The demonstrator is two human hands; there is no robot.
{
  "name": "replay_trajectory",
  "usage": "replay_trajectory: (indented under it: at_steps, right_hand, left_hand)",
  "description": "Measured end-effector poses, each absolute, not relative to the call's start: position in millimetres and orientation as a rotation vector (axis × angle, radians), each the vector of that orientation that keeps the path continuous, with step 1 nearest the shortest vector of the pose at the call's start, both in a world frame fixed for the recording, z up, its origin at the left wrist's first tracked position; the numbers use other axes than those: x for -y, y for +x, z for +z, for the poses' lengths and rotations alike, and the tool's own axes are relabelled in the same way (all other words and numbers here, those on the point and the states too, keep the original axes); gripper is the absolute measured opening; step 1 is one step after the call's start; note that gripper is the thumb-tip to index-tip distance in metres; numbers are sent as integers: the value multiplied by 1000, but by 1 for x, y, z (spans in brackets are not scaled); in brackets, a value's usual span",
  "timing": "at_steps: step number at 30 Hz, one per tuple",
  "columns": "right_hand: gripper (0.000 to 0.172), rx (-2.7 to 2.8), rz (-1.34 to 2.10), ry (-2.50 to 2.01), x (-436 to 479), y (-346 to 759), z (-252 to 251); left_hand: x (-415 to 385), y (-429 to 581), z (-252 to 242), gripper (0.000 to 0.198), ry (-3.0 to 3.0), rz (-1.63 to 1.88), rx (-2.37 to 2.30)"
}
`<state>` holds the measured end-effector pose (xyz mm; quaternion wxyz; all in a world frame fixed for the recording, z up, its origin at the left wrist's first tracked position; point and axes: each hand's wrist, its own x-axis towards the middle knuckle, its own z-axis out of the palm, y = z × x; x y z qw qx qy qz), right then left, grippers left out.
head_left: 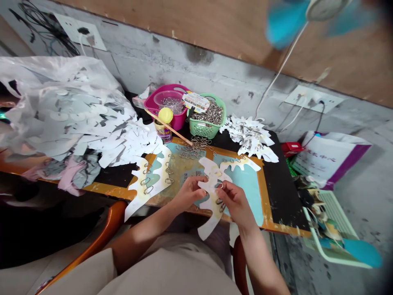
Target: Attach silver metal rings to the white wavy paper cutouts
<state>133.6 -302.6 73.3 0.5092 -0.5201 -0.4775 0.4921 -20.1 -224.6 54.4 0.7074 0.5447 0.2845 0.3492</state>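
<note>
My left hand (194, 191) is closed, pinching the edge of a white cut-out piece (209, 196) with a jagged side and yellowish smears. My right hand (236, 200) is closed at its other edge, thumb and fingertips round an oval metal ring (219, 186) against the surface. Lower on that piece sit a few more rings (221, 205). To the left, similar cut-outs with rings (144, 184) lie over the table's front edge. Another such cut-out (241, 163) rests just beyond my right hand. A pile of loose metal rings (195, 148) lies ahead.
Behind stand a pink basket (178, 121) and a green basket (205, 130) full of rings. A tub (162, 132) with a wooden stick (172, 130) is beside them. White cut-outs fill a plastic bag (70, 114) at left; more (250, 135) lie right. A fan (325, 10) hangs above.
</note>
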Motion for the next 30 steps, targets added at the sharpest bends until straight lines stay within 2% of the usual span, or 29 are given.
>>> replay_trajectory:
  at_steps: [7,11,14,16,21,30]
  right_hand:
    - [26,1232,1230,-1209,301,134,74]
    - [29,992,1320,-1065,301,121,65]
    - [42,756,1363,-972,298,112,61]
    - [50,795,1334,-971,295,111,65]
    - [28,1119,1185,-1068,291,109,79]
    - [21,1024,1262,-935,294,103,59]
  left_hand:
    - [218,-21,66,62,1478,736,-630]
    - [224,-20,67,60,1421,796,-653]
    - [228,-20,64,61,1357,921,-743]
    - [229,-20,64,61,1329,1005,-798]
    - [232,-20,66,55,1016,983,-766]
    - [241,-17,58,47,566,936,-741]
